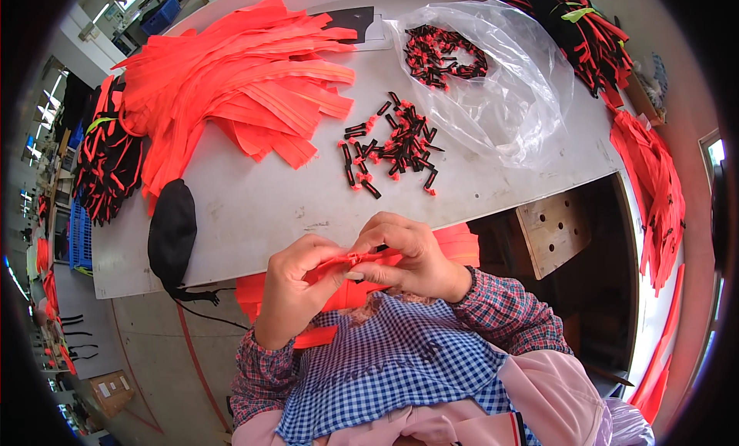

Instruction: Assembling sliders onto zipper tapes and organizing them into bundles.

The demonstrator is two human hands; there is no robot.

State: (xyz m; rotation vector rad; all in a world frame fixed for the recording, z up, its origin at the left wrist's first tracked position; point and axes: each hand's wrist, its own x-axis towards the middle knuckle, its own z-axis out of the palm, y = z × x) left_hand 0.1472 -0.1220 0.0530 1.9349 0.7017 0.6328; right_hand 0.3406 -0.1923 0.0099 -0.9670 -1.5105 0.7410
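My left hand (291, 280) and my right hand (412, 253) meet in front of my lap. Both are closed, thumbs and fingertips pinching the same orange-red zipper tape (346, 292). A small red part shows between the fingertips, perhaps a slider, but the fingers hide most of it. Beyond my hands, a loose heap of small black zipper pulls (408, 142) with red ends lies on the grey table (308, 215). A large pile of orange-red zipper tapes (239, 76) spreads over the table's far left.
A clear plastic bag (523, 100) holds more pulls at the far right. A black cloth bag (172, 238) hangs over the left edge. Black-and-red bundles (108, 169) flank the table; orange tapes (654, 192) drape at the right. A wooden board with holes (553, 227) sits beneath the tabletop.
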